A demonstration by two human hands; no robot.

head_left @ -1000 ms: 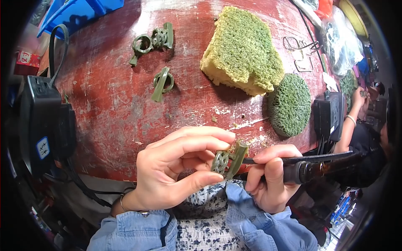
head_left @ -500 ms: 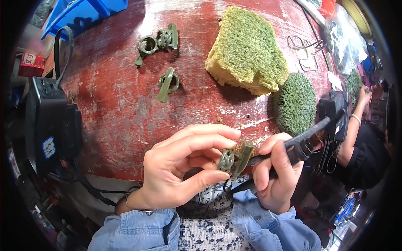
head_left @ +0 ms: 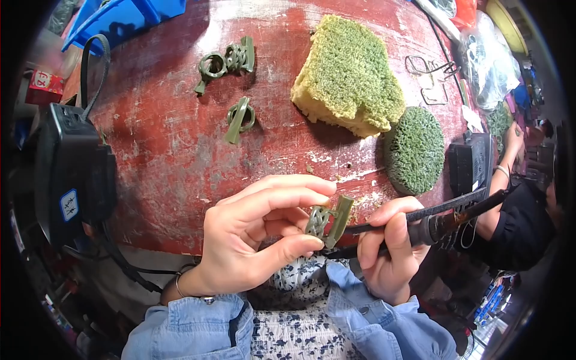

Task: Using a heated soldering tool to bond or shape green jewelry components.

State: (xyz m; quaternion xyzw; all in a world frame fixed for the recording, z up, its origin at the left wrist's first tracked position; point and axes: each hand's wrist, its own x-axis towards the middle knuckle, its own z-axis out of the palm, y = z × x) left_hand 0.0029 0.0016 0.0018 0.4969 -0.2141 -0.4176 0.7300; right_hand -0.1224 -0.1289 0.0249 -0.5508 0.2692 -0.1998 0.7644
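My left hand (head_left: 255, 234) pinches a small green openwork ring piece (head_left: 318, 221), waxy in look, between thumb and fingers. A flat bar (head_left: 340, 221) of the same green stands along its right side. My right hand (head_left: 393, 249) is closed round a dark pen-shaped tool (head_left: 429, 229), whose slim front end points left, close beneath the bar. Whether its tip touches the piece I cannot tell. On the red worn table ahead lie a green pair of joined ring pieces (head_left: 228, 63) and a single green ring with a bar (head_left: 240, 119).
A yellow-green sponge block (head_left: 351, 75) and an oval dark green sponge (head_left: 417, 150) lie beyond my right hand. Black boxes stand left (head_left: 72, 162) and right (head_left: 471, 162). Bent wire (head_left: 432, 78) lies far right. A blue bin (head_left: 120, 24) stands far left. Another person's arm (head_left: 504, 168) shows at right.
Both hands have shifted slightly left, and the ring piece has turned a little with its bar more upright. The tool's rear end has dipped. The view itself has moved slightly.
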